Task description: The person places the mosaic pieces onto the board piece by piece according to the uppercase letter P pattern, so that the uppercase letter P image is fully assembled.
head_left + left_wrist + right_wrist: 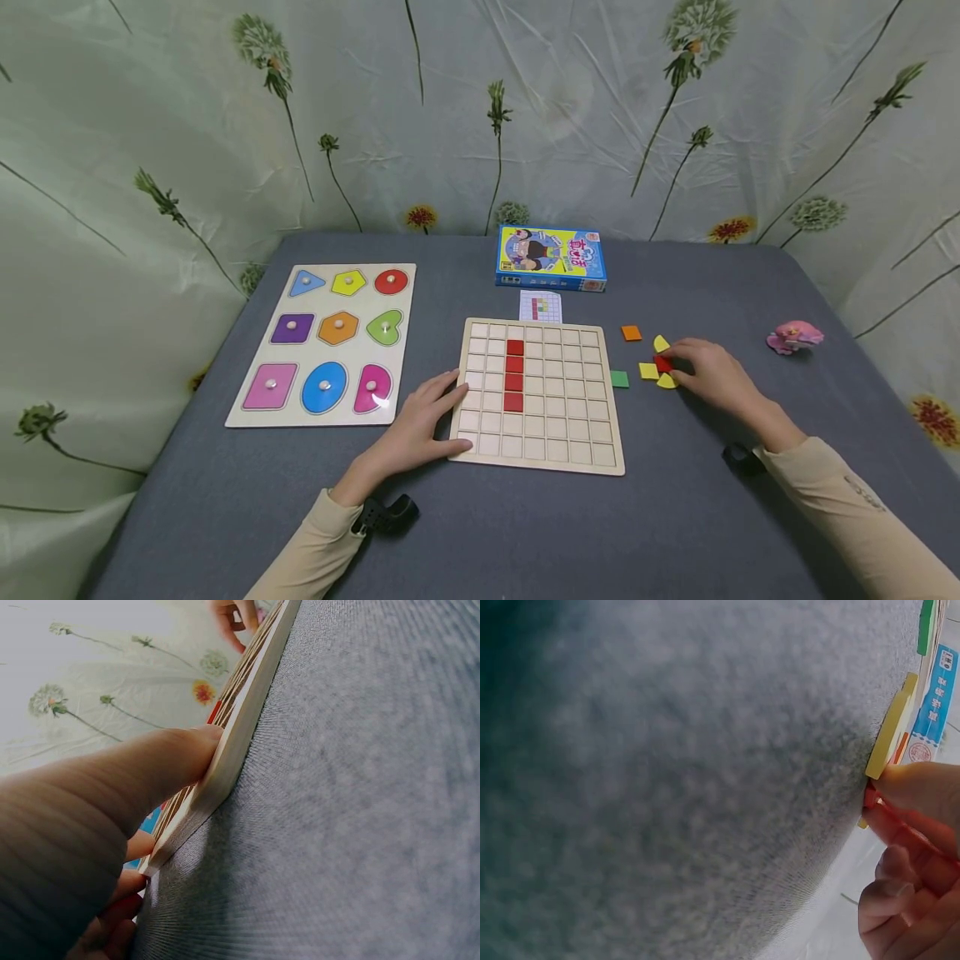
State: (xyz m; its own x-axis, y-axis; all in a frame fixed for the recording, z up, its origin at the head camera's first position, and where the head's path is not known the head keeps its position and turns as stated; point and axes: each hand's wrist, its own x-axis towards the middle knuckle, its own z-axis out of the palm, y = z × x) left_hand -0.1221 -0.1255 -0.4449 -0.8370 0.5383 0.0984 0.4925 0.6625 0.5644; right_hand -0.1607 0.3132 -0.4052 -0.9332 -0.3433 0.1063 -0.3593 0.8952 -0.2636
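A wooden grid board (540,450) lies on the table, with a column of red square tiles (513,382) in its cells. My left hand (420,421) rests at the board's left edge. Its thumb (172,754) presses on the rim near the front corner, and the other fingers touch the side. To the right of the board, my right hand (712,373) pinches a red tile (871,796) between thumb and finger. Beside that hand lie a yellow square tile (648,372) and two yellow rounded pieces, one behind (661,343) and one in front (666,382).
An orange tile (632,333) and a green tile (619,379) lie near the board's right edge. Behind the board are a pattern card (541,306) and a blue-yellow box (551,258). A knobbed shape puzzle (315,421) is at left, a pink flower-like object (795,337) at far right.
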